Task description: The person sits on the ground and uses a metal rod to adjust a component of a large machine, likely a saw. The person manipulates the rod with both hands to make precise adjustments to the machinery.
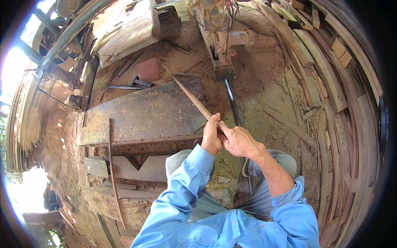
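Observation:
A long narrow wooden stick (188, 94) slants up and to the left from my hands, tapering toward its far end. My left hand (211, 135) is closed around its near part, with the thumb lying along the wood. Right beside it, my right hand (242, 142) grips the stick's near end, most of which the fingers hide. The stick's far part passes above a wide, dusty dark board (140, 113) lying low in front of me.
Beyond the board lie a hammer (142, 82) and a reddish block (149, 69). A rusty machine (223, 49) stands over a shiny metal rail (234, 101) running toward my legs. Stacked planks (326, 74) line the right; a thick slab (130, 35) lies far left. A thin strip (112, 169) crosses timbers.

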A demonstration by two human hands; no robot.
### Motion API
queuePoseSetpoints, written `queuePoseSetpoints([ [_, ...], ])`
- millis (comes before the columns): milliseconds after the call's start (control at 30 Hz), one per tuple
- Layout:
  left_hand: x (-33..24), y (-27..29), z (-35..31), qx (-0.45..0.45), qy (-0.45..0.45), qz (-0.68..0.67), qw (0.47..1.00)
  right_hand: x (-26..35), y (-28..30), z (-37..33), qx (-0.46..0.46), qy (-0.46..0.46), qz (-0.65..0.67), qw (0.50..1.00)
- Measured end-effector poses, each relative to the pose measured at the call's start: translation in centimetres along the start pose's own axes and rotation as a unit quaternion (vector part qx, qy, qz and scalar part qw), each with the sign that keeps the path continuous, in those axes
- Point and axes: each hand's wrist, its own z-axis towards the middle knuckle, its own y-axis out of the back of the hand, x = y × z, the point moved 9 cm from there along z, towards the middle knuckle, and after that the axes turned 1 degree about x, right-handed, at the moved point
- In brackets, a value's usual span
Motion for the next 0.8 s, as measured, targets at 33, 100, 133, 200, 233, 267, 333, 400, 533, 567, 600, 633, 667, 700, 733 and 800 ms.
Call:
queuePoseSetpoints([
  [33,0.04,-0.05,0.00,0.001,0.001,-0.001,1.000,-0.04,0.02,-0.03,-0.002,0.000,0.000,1.000],
  [100,0.12,-0.15,0.01,0.003,0.002,-0.004,1.000,-0.17,0.01,-0.09,-0.007,0.001,-0.001,1.000],
  [133,0.09,-0.10,0.01,0.001,0.001,-0.003,1.000,-0.15,-0.04,-0.06,-0.007,0.003,-0.002,1.000],
  [200,0.03,-0.01,0.02,-0.001,0.001,-0.003,1.000,-0.13,-0.14,-0.02,-0.005,0.007,-0.002,1.000],
  [233,0.05,-0.03,0.03,0.000,0.002,-0.002,1.000,-0.23,-0.18,0.00,-0.006,0.007,-0.004,1.000],
  [267,0.06,-0.04,0.04,0.001,0.002,-0.001,1.000,-0.35,-0.27,0.04,-0.008,0.008,-0.006,1.000],
  [333,0.05,-0.04,0.05,0.001,0.002,0.003,1.000,-0.42,-0.30,0.05,-0.005,0.005,-0.009,1.000],
  [400,0.01,-0.01,0.03,-0.002,0.000,0.010,1.000,-0.36,-0.26,0.03,0.002,0.000,-0.011,1.000],
  [533,-0.04,0.04,0.05,0.003,-0.007,0.009,1.000,-0.15,-0.12,0.00,-0.001,0.005,-0.005,1.000],
  [567,-0.04,0.01,0.05,0.005,-0.007,0.010,1.000,-0.17,-0.14,-0.01,-0.001,0.005,-0.003,1.000],
  [600,-0.05,-0.03,0.05,0.007,-0.008,0.010,1.000,-0.18,-0.16,-0.01,0.000,0.004,-0.001,1.000],
  [633,-0.06,-0.02,0.03,0.004,-0.008,0.010,1.000,-0.23,-0.19,0.00,-0.001,0.004,-0.003,1.000],
  [667,-0.07,-0.05,-0.03,0.002,-0.009,0.011,1.000,-0.28,-0.22,0.01,-0.001,0.004,-0.005,1.000],
  [700,-0.09,-0.08,-0.10,0.000,-0.009,0.011,1.000,-0.31,-0.22,0.02,-0.002,0.004,-0.007,1.000],
  [733,-0.13,-0.13,-0.22,0.000,-0.010,0.013,1.000,-0.25,-0.17,-0.01,-0.003,0.004,-0.007,1.000],
  [800,-0.20,-0.24,-0.42,-0.001,-0.010,0.016,1.000,-0.09,0.00,-0.08,-0.005,0.002,-0.008,1.000],
])
